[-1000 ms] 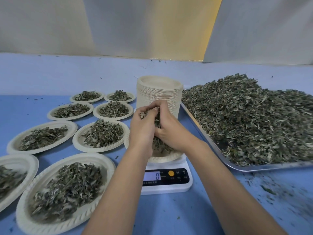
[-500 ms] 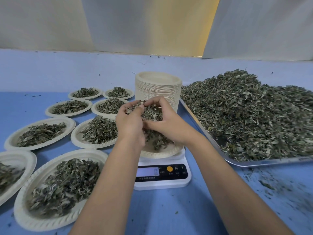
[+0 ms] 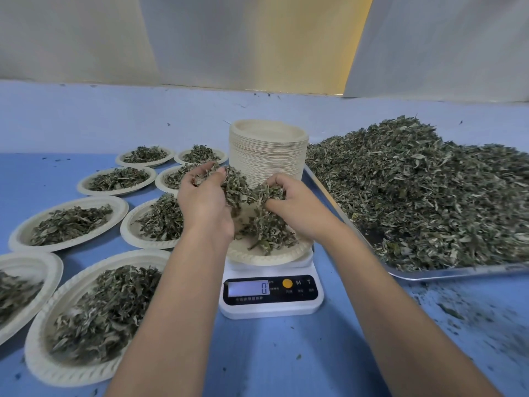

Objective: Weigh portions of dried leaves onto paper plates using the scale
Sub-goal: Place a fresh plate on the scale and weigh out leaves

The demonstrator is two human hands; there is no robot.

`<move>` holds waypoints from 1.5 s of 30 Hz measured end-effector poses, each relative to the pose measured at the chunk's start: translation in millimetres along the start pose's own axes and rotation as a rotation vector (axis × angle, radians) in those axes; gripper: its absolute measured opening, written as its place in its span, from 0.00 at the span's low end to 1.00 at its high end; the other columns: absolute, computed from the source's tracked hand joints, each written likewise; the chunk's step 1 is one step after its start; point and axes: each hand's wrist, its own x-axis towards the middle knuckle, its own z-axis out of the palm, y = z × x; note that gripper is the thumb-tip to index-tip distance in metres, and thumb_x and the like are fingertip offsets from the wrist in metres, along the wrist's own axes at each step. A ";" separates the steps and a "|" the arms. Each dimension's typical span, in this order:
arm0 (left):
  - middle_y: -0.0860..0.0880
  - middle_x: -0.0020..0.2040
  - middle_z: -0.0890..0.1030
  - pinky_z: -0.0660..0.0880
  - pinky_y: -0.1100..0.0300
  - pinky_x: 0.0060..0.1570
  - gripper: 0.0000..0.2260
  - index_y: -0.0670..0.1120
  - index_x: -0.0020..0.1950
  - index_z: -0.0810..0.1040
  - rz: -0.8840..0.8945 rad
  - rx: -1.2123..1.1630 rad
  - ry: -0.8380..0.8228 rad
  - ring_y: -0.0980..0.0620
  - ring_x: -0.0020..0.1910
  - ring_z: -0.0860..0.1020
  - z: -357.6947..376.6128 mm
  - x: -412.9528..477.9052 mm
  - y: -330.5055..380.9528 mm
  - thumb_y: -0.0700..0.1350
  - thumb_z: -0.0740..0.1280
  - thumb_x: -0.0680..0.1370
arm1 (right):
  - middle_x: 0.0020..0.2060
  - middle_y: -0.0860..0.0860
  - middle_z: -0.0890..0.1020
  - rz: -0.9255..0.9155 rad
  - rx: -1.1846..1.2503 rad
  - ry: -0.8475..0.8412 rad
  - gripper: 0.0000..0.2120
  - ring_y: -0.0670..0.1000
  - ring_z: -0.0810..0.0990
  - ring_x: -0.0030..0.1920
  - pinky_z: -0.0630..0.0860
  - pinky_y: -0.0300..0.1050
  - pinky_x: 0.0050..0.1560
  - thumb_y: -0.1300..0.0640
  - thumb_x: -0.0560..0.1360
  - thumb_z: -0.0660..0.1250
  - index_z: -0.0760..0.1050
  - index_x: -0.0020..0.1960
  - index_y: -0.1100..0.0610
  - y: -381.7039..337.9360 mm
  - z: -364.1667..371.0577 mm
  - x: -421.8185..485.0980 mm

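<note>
The left hand (image 3: 204, 204) was cupped, its fingers curled round a clump of dried leaves (image 3: 236, 186). The right hand (image 3: 299, 209) gripped a second clump (image 3: 270, 194) likewise. Both were just above the paper plate (image 3: 272, 257), which lay flat on the scale (image 3: 272, 309). The display (image 3: 249, 287) faced the person and read 0. The heaped tray (image 3: 458, 275) stood to the right, and filled plates (image 3: 71, 199) to the left.
</note>
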 end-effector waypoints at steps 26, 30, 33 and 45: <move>0.46 0.48 0.79 0.76 0.50 0.48 0.09 0.47 0.48 0.74 -0.104 -0.077 -0.100 0.46 0.53 0.78 10.2 -2.1 5.7 0.33 0.63 0.78 | 0.57 0.53 0.80 0.008 0.736 0.071 0.31 0.47 0.79 0.59 0.75 0.36 0.57 0.84 0.68 0.50 0.76 0.55 0.56 -14.4 -0.1 -0.2; 0.44 0.57 0.79 0.74 0.45 0.58 0.09 0.47 0.47 0.74 -0.094 -0.070 -0.082 0.45 0.60 0.77 9.5 -1.1 7.2 0.33 0.63 0.78 | 0.62 0.55 0.75 0.028 0.765 0.099 0.34 0.51 0.73 0.66 0.70 0.41 0.65 0.85 0.64 0.53 0.75 0.58 0.55 -15.7 7.3 -0.4; 0.43 0.59 0.79 0.70 0.41 0.63 0.09 0.47 0.47 0.74 -0.092 -0.068 -0.077 0.45 0.61 0.76 9.3 -1.6 7.2 0.33 0.63 0.78 | 0.60 0.55 0.77 0.025 0.766 0.158 0.25 0.52 0.76 0.64 0.73 0.45 0.64 0.80 0.71 0.58 0.75 0.59 0.57 -16.6 4.9 -0.2; 0.47 0.48 0.78 0.73 0.50 0.55 0.08 0.47 0.49 0.73 -0.071 -0.009 -0.079 0.49 0.48 0.77 11.7 -8.1 -0.2 0.33 0.62 0.79 | 0.49 0.43 0.80 -0.175 0.153 0.153 0.20 0.37 0.77 0.52 0.74 0.33 0.55 0.60 0.70 0.75 0.78 0.60 0.52 -31.8 11.1 -2.9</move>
